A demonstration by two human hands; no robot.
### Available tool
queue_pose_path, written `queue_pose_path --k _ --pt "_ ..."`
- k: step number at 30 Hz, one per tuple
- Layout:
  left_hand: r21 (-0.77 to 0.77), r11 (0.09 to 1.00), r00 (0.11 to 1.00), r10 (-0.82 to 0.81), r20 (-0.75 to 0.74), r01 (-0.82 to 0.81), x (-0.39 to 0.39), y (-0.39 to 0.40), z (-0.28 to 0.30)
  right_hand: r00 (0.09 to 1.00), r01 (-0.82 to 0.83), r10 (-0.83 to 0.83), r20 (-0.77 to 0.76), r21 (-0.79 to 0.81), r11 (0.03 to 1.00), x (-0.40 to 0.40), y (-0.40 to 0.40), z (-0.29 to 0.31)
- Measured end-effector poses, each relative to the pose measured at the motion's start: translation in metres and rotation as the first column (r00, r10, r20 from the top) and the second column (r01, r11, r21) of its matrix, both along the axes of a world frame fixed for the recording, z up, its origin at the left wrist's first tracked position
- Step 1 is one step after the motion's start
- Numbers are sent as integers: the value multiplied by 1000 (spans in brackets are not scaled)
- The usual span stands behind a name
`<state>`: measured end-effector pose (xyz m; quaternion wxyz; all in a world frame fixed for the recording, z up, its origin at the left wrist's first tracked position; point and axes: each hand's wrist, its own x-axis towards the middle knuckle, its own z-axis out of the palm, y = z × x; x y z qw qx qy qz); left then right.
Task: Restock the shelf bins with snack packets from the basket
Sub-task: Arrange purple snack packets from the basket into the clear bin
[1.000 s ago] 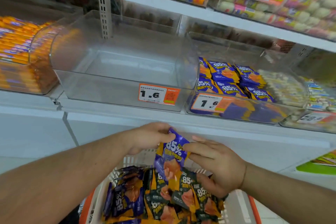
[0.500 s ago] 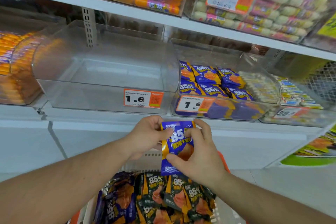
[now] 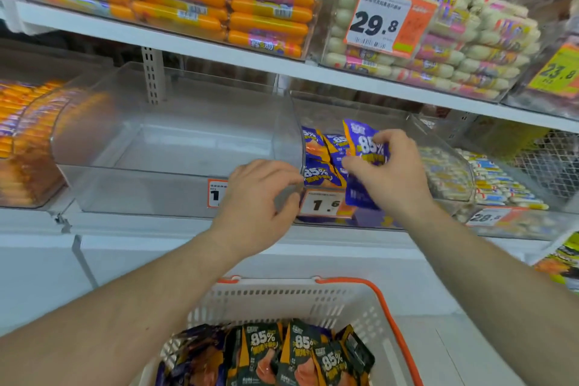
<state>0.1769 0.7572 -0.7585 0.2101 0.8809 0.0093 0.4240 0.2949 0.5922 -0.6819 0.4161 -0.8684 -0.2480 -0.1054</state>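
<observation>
My right hand (image 3: 387, 174) grips a blue "85%" snack packet (image 3: 365, 147) upright over the front rim of a clear shelf bin (image 3: 415, 127). Several matching blue packets (image 3: 319, 172) lie in that bin. A "1.6" price tag (image 3: 322, 204) is stuck on its front. My left hand (image 3: 258, 197) hovers just left of it, fingers loosely curled with nothing in them, at the corner where this bin meets an empty clear bin (image 3: 156, 191). Below, a white basket (image 3: 282, 301) with an orange rim holds several dark green and purple packets (image 3: 266, 351).
The upper shelf carries orange sausages (image 3: 250, 6) and a bin of pale sausages (image 3: 463, 53) with a "29.8" tag. Orange packs (image 3: 22, 141) fill the bin at far left. White and blue sticks (image 3: 495, 178) fill the one at right. A white shelf edge (image 3: 188, 41) overhangs the bins.
Both hands held the blue packet above the basket. Now the right hand alone has carried it up to the bin, and the left hand has let go and risen beside it.
</observation>
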Motion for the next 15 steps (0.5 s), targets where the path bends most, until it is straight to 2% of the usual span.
queue_pose_path --k 3,5,10,13,15 --pt "147 984 972 131 -194 -103 6 8 -8 973 -24 0 -229 -104 994 43 29 11" --pt "208 971 937 181 -299 -122 7 11 -16 948 -69 4 -320 -193 979 59 47 4" --pt "240 960 901 227 -371 -144 7 10 -15 959 -158 25 -281 -461 873 74 75 -14" --pt "254 958 891 226 -393 -131 6 11 -14 960 -243 82 -266 -659 712 68 79 -19" --pt "253 959 887 225 -404 -128 6 11 -14 955 -290 137 -263 -733 615 61 78 -20"
